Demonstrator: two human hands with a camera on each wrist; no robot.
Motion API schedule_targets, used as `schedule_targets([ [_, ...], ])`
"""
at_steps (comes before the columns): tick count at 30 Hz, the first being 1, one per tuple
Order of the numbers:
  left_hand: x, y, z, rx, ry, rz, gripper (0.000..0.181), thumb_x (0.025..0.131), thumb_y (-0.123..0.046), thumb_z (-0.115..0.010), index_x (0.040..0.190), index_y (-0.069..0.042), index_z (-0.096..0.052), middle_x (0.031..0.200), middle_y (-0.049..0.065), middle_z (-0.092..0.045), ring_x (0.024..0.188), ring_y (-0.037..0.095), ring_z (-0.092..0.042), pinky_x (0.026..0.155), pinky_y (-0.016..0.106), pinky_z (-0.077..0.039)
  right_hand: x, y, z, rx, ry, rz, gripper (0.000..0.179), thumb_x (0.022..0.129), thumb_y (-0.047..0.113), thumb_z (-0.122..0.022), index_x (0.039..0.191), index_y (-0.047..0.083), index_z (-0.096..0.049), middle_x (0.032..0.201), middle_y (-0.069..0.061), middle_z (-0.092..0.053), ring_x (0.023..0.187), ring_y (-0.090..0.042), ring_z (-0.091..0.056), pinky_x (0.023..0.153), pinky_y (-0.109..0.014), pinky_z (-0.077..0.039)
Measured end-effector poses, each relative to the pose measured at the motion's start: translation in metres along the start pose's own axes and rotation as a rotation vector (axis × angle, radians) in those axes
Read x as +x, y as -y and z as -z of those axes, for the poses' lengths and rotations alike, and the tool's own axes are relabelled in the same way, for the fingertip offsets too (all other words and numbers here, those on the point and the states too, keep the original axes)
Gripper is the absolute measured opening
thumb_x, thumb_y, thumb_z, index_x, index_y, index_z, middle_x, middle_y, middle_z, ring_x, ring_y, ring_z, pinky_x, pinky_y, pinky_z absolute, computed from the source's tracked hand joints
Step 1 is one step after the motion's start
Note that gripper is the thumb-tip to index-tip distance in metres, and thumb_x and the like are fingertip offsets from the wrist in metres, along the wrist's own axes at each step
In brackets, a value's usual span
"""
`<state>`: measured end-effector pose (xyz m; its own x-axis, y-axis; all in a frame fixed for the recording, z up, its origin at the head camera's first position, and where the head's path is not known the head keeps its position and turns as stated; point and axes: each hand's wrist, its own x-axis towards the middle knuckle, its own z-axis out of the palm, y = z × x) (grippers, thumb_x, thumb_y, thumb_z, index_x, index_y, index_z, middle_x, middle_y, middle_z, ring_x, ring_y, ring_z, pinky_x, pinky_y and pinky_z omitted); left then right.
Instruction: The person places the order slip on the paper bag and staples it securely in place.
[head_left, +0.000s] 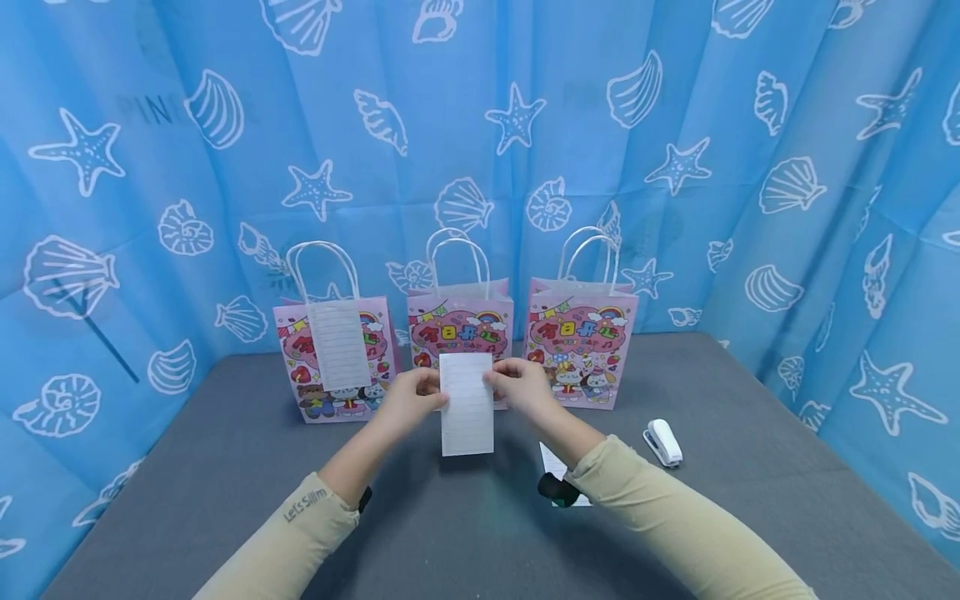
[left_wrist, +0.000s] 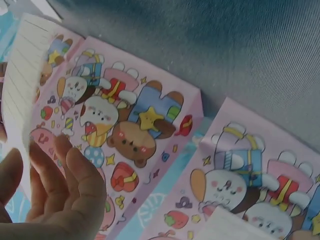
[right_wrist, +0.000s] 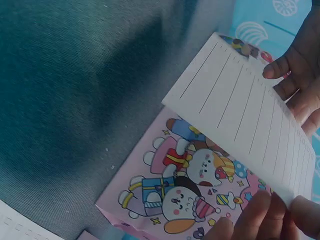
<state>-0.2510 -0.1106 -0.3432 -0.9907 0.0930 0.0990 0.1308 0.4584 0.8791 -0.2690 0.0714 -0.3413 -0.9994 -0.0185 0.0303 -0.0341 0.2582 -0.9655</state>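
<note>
Your left hand [head_left: 408, 397] and right hand [head_left: 525, 388] pinch the white, lined, rectangular paper sheet [head_left: 468, 418] by opposite edges, in front of the middle pink cartoon-printed paper bag [head_left: 461, 332]. Likely light, crease-prone: hold edges lightly.

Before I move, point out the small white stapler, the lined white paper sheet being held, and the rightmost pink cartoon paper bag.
Small white stapler [head_left: 663, 442]: head view, middle of its top.
Held lined sheet [head_left: 468, 406]: head view, middle.
Rightmost pink bag [head_left: 583, 343]: head view, printed front.
</note>
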Motion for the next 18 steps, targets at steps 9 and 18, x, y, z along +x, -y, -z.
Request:
schedule_targets([
  [9,0.008,-0.029,0.012,0.084,-0.103,-0.073,0.032,0.096,-0.009,-0.061,0.126,0.002,-0.057,0.108,0.015,-0.062,0.100,0.029,-0.059,0.081,0.041,-0.050,0.011,0.012,0.004,0.119,-0.014,0.020,0.016,0.096,0.013,-0.063,0.101,-0.001,-0.067,0.089,-0.007,-0.061,0.073,-0.017,-0.058,0.070,-0.033,-0.051],
  [18,0.029,-0.060,0.029,0.224,-0.226,-0.109,0.068,0.093,-0.019,-0.067,0.149,-0.003,-0.032,0.143,0.021,-0.036,0.109,0.034,-0.053,0.084,0.045,-0.048,0.024,0.021,0.003,0.091,-0.060,0.067,0.018,0.095,0.014,-0.064,0.103,-0.002,-0.068,0.090,-0.007,-0.063,0.074,-0.016,-0.059,0.073,-0.041,-0.051],
])
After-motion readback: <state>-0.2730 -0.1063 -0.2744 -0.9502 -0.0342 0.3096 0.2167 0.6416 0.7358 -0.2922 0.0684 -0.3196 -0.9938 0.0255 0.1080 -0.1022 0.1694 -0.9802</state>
